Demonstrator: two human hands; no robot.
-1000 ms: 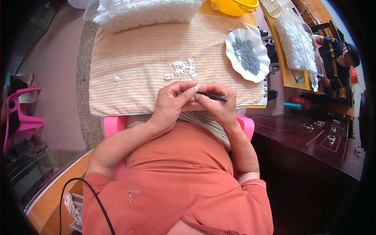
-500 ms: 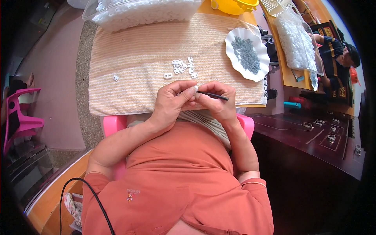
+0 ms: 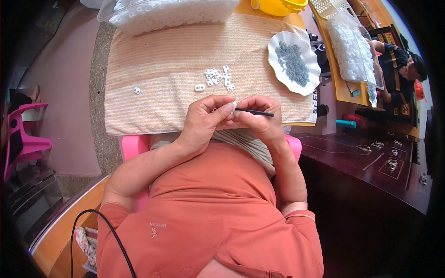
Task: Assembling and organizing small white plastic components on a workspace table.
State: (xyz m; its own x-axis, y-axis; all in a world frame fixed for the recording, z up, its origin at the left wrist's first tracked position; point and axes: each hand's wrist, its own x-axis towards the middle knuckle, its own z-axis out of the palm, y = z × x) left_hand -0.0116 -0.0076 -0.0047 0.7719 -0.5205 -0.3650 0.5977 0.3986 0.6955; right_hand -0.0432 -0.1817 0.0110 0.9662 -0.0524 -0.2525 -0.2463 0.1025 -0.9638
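Close together over the towel's near edge, both my hands work on one small white plastic piece (image 3: 234,105). My left hand (image 3: 206,118) pinches it between thumb and forefinger. My right hand (image 3: 259,118) is closed on a thin black rod-shaped tool (image 3: 257,112), its tip at the white piece and its other end pointing right. Just beyond lies a cluster of white two-holed plastic pieces (image 3: 213,77), and a lone one (image 3: 137,90) sits far to the left. A scalloped white dish (image 3: 309,83) with many small grey parts (image 3: 293,62) stands at the right.
A striped towel (image 3: 153,69) covers the table. At its far side stand a clear bin (image 3: 106,16) of white pieces and a yellow container (image 3: 278,7). Another person (image 3: 398,65) sits at the right behind a second clear bin (image 3: 350,51). A pink chair (image 3: 28,139) is at the left.
The black tool and my right hand have shifted slightly to the right. The left hand keeps its pinch on the white piece, and the pieces on the towel lie as before.
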